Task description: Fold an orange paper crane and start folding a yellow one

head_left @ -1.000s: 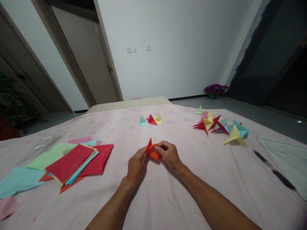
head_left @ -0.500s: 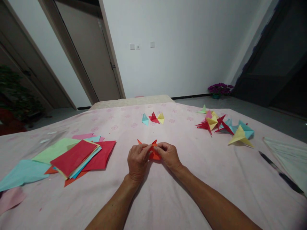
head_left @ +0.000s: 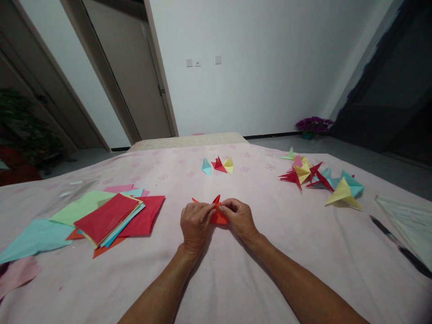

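Observation:
Between my two hands is an orange-red folded paper figure [head_left: 219, 217], low over the cloth in the middle. My left hand [head_left: 197, 222] pinches it from the left, and a pointed tip sticks out above the knuckles. From the right, my right hand [head_left: 240, 218] grips it with thumb and forefinger. My fingers hide much of its folds. Beyond my hands stand three small folded pieces: a light blue one [head_left: 206, 167], a red one [head_left: 219, 164] and a yellow one [head_left: 229, 165].
On the left lies a stack of coloured paper [head_left: 108, 219]. Several folded paper figures [head_left: 319, 177] are heaped at the right. A black-handled knife [head_left: 398, 245] lies near a pale sheet [head_left: 410, 225] at the right edge. Pink patterned cloth [head_left: 216, 279] covers the table.
Both hands stay on the orange-red paper, with only slight finger shifts. The whole view has moved a little, so the things on the table appear slightly further right.

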Demonstrator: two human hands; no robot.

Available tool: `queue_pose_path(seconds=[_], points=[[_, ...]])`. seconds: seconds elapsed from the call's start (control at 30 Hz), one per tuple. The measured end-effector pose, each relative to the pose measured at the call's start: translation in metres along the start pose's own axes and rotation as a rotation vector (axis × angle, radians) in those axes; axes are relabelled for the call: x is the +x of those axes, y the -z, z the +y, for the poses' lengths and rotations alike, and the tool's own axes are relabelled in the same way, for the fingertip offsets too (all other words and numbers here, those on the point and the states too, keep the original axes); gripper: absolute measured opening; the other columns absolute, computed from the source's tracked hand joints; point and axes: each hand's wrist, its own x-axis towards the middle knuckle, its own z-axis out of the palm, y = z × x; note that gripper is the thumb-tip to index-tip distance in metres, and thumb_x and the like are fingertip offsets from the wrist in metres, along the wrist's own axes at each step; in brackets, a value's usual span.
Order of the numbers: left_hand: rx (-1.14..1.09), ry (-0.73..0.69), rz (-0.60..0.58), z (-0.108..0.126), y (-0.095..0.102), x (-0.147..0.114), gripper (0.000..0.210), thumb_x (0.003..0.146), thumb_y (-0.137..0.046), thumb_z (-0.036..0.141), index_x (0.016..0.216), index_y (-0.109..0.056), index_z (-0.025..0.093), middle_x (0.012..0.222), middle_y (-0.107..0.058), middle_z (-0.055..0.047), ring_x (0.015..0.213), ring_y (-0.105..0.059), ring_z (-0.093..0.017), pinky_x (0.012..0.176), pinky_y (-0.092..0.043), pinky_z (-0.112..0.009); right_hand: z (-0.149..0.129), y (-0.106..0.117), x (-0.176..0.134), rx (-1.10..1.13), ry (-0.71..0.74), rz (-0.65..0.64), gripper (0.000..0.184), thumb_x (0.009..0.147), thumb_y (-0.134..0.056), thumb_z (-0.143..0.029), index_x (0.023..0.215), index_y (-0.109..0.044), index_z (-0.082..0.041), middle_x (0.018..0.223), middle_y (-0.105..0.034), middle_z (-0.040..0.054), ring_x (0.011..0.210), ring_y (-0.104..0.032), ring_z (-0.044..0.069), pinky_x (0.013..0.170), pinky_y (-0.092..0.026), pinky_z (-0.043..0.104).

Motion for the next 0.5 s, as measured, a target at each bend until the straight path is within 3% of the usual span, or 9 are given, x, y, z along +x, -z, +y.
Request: queue_pose_path(seconds=[0.5], points=[[-0.023,0.091,-0.058,0.0031,0.0014,0.002,0.016,0.094,-0.058,0.031,0.09,-0.073,0.025,0.084,-0.07,-0.003,0.083,-0.057,-0.021,0.077,-0.035,-0.036,-0.0026,-0.0015,0.0003,-0.03,0.026,-0.03,0.013,0.076,-0.068,-0.03,0.073,-0.07,-0.017,0.073,-0.068,0.0021,0.069,-0.058,0.016,0.066,-0.046,0.027]])
